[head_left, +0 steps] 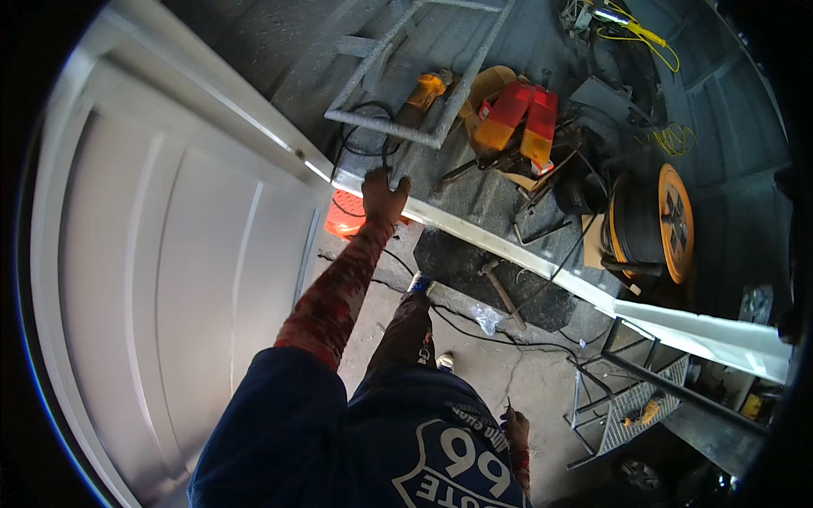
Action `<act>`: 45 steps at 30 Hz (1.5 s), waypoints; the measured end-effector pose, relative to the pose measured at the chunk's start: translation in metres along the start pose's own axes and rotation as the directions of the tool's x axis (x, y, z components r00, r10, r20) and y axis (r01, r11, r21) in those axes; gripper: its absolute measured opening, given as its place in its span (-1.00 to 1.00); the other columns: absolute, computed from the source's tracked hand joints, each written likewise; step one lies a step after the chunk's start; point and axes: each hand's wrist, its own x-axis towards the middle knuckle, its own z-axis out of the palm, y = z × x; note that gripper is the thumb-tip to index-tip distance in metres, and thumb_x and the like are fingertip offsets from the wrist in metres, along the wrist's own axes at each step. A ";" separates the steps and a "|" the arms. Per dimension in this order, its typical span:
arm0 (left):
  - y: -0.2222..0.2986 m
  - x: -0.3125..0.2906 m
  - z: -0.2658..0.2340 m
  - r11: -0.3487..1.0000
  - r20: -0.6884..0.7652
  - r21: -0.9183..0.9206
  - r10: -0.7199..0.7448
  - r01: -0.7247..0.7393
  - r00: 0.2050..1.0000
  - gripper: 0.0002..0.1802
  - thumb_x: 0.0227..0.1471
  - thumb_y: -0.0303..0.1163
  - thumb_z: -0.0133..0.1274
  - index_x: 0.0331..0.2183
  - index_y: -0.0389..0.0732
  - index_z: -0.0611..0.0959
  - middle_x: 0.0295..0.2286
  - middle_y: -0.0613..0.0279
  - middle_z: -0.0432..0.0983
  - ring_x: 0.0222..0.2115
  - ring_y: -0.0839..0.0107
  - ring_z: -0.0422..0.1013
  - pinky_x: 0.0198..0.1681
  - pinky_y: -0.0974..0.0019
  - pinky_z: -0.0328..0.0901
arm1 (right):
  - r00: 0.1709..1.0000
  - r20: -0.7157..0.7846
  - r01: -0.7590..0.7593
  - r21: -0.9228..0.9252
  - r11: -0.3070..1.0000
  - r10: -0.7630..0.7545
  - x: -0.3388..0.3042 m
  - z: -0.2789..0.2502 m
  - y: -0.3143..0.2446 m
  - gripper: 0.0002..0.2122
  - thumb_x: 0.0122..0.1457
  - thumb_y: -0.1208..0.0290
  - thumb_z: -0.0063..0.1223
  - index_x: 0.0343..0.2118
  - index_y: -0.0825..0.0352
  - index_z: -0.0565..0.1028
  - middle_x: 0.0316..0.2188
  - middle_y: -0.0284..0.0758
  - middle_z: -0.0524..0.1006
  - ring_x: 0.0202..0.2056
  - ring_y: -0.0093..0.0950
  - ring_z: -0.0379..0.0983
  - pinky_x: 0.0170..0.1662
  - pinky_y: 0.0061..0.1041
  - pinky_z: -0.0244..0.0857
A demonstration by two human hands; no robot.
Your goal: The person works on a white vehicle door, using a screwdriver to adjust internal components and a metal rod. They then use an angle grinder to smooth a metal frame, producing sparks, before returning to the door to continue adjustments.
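Some black cord (pixel 384 157) lies at our left hand (pixel 384 196) by the white bed rim (pixel 474 223), upper middle of the frame; the thumb stands apart, but we cannot tell whether the fingers close on it. Our right hand (pixel 515 427), lower middle, seems to pinch a slim object (pixel 508 403). We judge the cord light, limp, holdable anywhere; the angle grinder (pixel 422 95) heavy, rigid, best gripped round its body

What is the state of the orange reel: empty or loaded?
Loaded: the orange reel has black cable wound between its two round sides.
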 end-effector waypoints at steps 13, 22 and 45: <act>0.045 0.167 0.087 0.885 0.379 0.436 -0.343 0.161 0.860 0.08 -0.19 0.32 0.35 0.16 -0.25 0.45 0.12 -0.10 0.33 0.15 -0.09 0.31 0.10 -0.13 0.36 | 0.975 -0.111 -0.179 0.128 0.975 0.193 -0.027 0.050 -0.066 -0.53 0.39 -0.02 -0.03 -0.40 0.36 0.57 -0.65 -0.37 0.49 -0.66 -0.56 0.34 -0.58 -0.50 0.22; 0.000 0.204 0.121 0.887 0.408 0.448 -0.315 0.113 0.857 -0.16 -0.19 0.13 0.43 0.01 -0.22 0.58 -0.04 -0.02 0.53 0.04 0.08 0.48 0.02 0.04 0.44 | 0.996 -0.035 -0.070 0.276 0.959 0.083 -0.006 0.050 -0.047 -0.57 0.42 0.05 -0.03 -0.50 0.30 0.46 -0.66 -0.41 0.42 -0.64 -0.58 0.30 -0.55 -0.52 0.17; 0.084 -0.222 -0.165 0.205 0.956 -0.291 0.041 0.934 0.289 -0.34 0.05 -0.13 0.25 0.07 -0.36 0.55 -0.20 0.17 0.61 -0.24 0.37 0.55 -0.10 0.27 0.47 | 0.816 0.334 0.389 0.287 0.875 -0.472 0.000 0.036 -0.201 -0.83 0.20 0.39 0.15 -0.46 0.37 0.56 -0.51 -0.37 0.53 -0.49 -0.58 0.44 -0.38 -0.54 0.31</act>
